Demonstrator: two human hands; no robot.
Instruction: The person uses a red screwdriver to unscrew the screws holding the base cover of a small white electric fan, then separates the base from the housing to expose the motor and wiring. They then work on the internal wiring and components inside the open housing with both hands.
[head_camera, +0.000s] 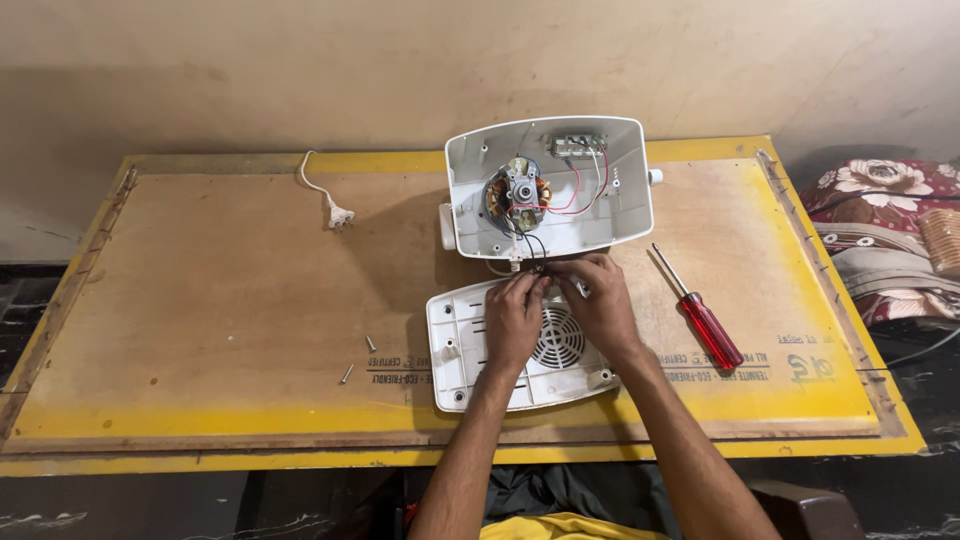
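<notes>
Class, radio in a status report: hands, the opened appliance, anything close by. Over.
Left hand and right hand pinching black wires at open white plastic appliance housing. Detached white vented base plate beneath hands. Red-handled screwdriver lying right, untouched.

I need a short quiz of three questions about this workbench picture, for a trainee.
1. True or false: the red screwdriver is in a hand.
2. Which lies under both hands: A the vented base plate, B the plug?
3. Fill in: the loose screws lie on the ___ side of the base plate.

Key: 1 false, it lies on the board; 2 A; 3 left. The left hand and right hand meet at the wires of the open white housing.
</notes>
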